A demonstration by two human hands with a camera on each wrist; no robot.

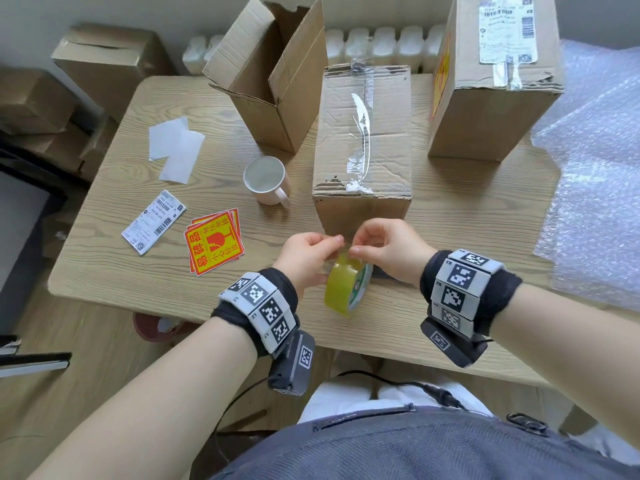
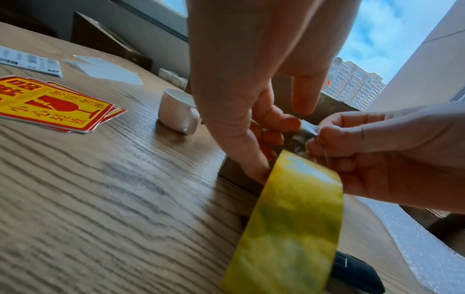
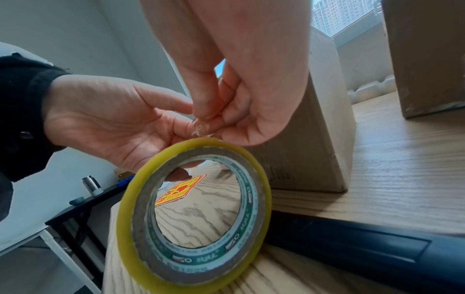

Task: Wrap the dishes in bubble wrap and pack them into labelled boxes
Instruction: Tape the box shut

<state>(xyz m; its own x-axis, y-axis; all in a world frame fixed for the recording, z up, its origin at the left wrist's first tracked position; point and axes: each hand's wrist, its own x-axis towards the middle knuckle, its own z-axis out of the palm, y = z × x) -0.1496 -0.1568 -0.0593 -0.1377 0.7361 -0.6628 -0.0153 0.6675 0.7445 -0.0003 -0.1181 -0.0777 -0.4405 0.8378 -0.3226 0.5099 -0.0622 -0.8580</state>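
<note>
Both hands work the tape roll (image 1: pixel 347 289) above the worktop (image 1: pixel 138 271) just before the closed box (image 1: pixel 363 133): left hand (image 1: pixel 306 252) in a curled grip steadying it, right hand (image 1: pixel 382 245) pinching its free end, a sealing step that next calls for drawing out a length.

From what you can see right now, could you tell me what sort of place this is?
Probably a room in a flat, used as a home packing station: a wooden table carries cardboard boxes, fragile stickers and bubble wrap, with a radiator behind and apartment blocks through the window.
</note>
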